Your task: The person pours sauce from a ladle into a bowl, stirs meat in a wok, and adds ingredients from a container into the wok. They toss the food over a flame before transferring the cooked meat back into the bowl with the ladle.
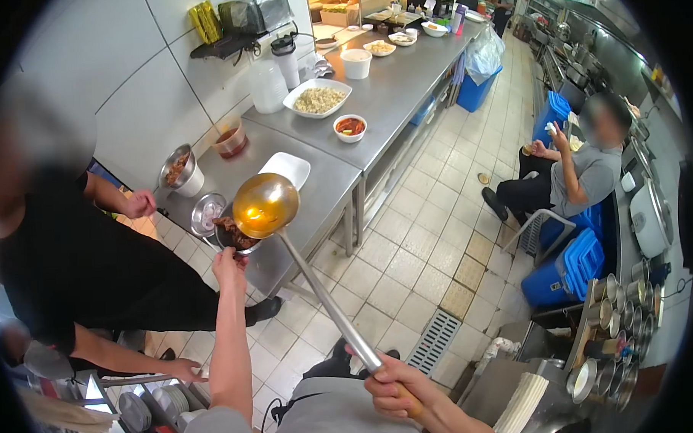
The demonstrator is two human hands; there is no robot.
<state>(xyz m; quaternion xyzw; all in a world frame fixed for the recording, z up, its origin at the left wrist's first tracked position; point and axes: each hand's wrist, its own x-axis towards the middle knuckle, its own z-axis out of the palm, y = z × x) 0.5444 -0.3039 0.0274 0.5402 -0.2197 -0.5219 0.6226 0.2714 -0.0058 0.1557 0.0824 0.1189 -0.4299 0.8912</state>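
Observation:
My right hand (398, 384) is wrapped round the handle of a long metal ladle (267, 205). The ladle's wide bowl, with golden liquid in it, is over the steel counter's near edge, beside a white square dish (286, 170). My left hand (230, 268) grips the rim of a dark bowl (236, 234) of brown meat pieces, partly hidden by the ladle. Touching or close beside that bowl is a metal bowl (207, 213) with pale contents. A steel pot (180, 170) of brown food and a container of red sauce (230, 140) stand behind.
A person in black (111, 263) stands close on the left, one hand near the bowls. Another person (589, 162) sits at the right by blue bins (566, 268). Rice (319, 99) and a red side dish (350, 128) stand on the steel counter (403, 77).

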